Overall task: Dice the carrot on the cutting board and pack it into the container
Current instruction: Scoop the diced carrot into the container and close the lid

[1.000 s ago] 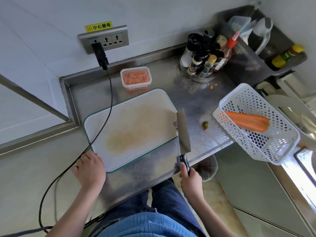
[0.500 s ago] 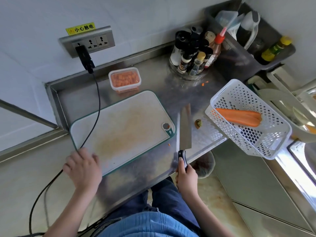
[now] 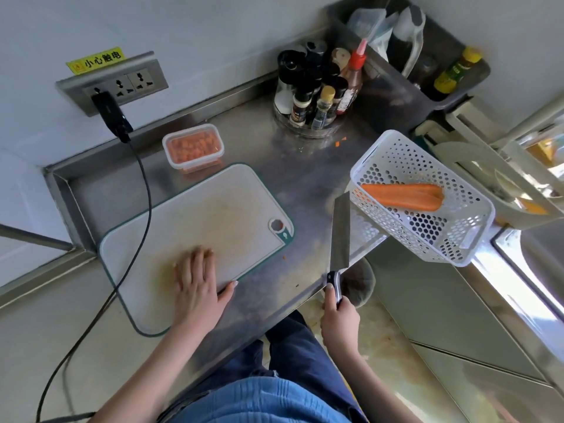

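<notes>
The pale cutting board (image 3: 213, 215) with a green rim lies on the steel counter, stained orange and bare of carrot. My left hand (image 3: 197, 285) rests flat on its near part, fingers straight. My right hand (image 3: 338, 322) grips the handle of a cleaver (image 3: 340, 233), whose blade points away over the counter beside the basket. A clear container (image 3: 193, 147) filled with diced carrot stands behind the board. Whole carrots (image 3: 403, 196) lie in a white perforated basket (image 3: 427, 239) at the right.
A black cable (image 3: 143, 190) runs from the wall socket (image 3: 113, 83) across the board's left edge. A round rack of spice bottles (image 3: 317, 93) stands at the back. A grey bin (image 3: 406, 68) holds bottles and bags. Carrot bits (image 3: 337, 144) lie near the rack.
My left hand has moved from the counter left of the board onto the board. The cleaver has swung right, off the board's edge toward the basket.
</notes>
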